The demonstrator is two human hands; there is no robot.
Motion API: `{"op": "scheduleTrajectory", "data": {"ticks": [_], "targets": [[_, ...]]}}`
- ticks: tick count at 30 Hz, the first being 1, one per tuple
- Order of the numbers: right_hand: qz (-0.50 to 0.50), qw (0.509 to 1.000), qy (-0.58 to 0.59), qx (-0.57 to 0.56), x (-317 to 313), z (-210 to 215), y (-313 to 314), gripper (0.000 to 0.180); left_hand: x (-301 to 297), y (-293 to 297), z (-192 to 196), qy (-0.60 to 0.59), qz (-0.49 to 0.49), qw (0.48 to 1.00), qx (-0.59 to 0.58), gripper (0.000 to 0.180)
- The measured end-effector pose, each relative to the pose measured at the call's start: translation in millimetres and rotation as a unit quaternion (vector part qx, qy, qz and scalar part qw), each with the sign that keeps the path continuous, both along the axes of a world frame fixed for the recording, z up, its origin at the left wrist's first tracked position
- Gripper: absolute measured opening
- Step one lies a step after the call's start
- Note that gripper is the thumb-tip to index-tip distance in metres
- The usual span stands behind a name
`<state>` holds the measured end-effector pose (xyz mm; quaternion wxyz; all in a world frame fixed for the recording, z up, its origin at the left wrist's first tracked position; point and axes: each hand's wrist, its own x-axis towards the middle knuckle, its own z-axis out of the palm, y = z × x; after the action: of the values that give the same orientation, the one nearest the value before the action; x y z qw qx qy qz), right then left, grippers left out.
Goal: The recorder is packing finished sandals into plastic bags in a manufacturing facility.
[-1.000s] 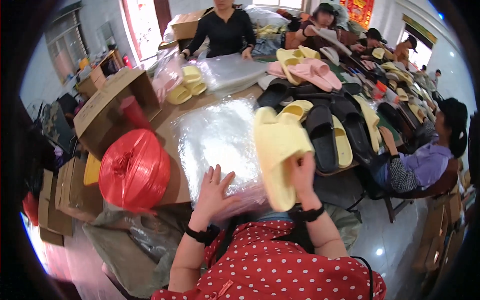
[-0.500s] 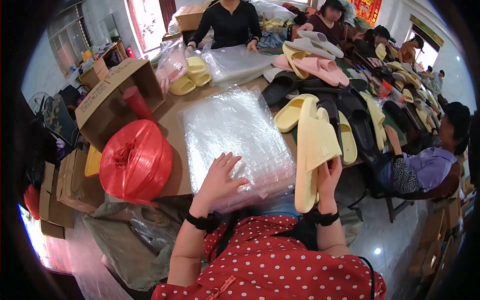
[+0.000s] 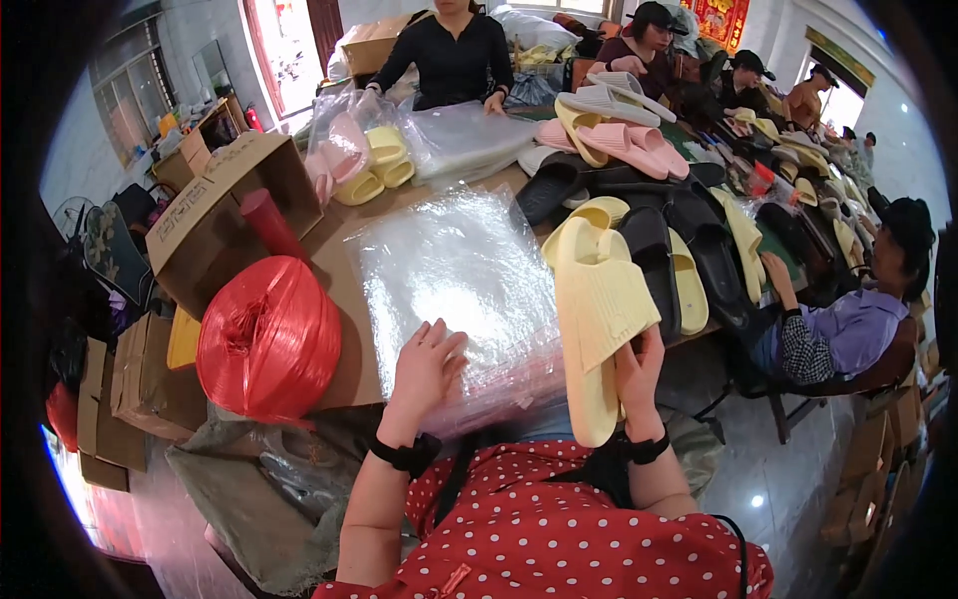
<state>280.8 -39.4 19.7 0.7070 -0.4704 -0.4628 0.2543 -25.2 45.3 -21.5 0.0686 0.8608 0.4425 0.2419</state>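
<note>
My right hand (image 3: 641, 367) grips a pale yellow slide slipper (image 3: 599, 324), held upright over the table's near edge with its strap toward the right. What looks like a second yellow slipper shows behind its top; I cannot tell whether I hold that too. My left hand (image 3: 427, 371) rests on a stack of clear plastic bags (image 3: 454, 260), its fingers stretched out and slightly bent over the glossy top sheet. Pinkish edges show along the stack's near side. Just beyond the held slipper, black slippers (image 3: 649, 258) and another yellow slipper (image 3: 689, 285) lie on the table.
Left of the bags sits a big roll of red plastic twine (image 3: 269, 339), with an open cardboard box (image 3: 225, 215) behind it. Bagged slippers (image 3: 344, 150) and more clear bags (image 3: 464, 140) lie near a person in black across the table. A co-worker in purple (image 3: 848, 319) sits at right.
The held slipper has moved left and slightly toward me, over the bags' right edge. My left hand has shifted a little, its fingers drawn closer together.
</note>
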Motion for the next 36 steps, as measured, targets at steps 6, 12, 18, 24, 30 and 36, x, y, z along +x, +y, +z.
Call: {"op": "scheduleTrajectory", "data": {"ticks": [6,12,18,24,30,36], "targets": [[0.025,0.997,-0.072,0.011,-7,-2,-1,0.039,3,0,4,-0.017,0.029,0.999,0.042,0.031],[0.096,0.992,-0.078,-0.025,-35,6,-11,0.039,10,6,32,-0.072,0.054,0.993,-0.071,0.027],[0.195,0.936,-0.291,-0.039,-72,9,-19,0.045,-3,25,35,-0.359,-0.070,0.919,-0.147,0.034],[0.139,0.905,-0.386,-0.114,-58,-7,-17,0.029,-21,36,54,-0.286,-0.049,0.933,-0.215,0.035],[0.159,0.897,-0.391,-0.134,-64,-16,-13,0.022,-8,22,69,-0.161,-0.076,0.970,-0.162,0.036],[0.088,0.918,-0.375,-0.094,-66,-17,1,0.019,15,-8,77,-0.071,-0.156,0.982,-0.082,0.037]]}}
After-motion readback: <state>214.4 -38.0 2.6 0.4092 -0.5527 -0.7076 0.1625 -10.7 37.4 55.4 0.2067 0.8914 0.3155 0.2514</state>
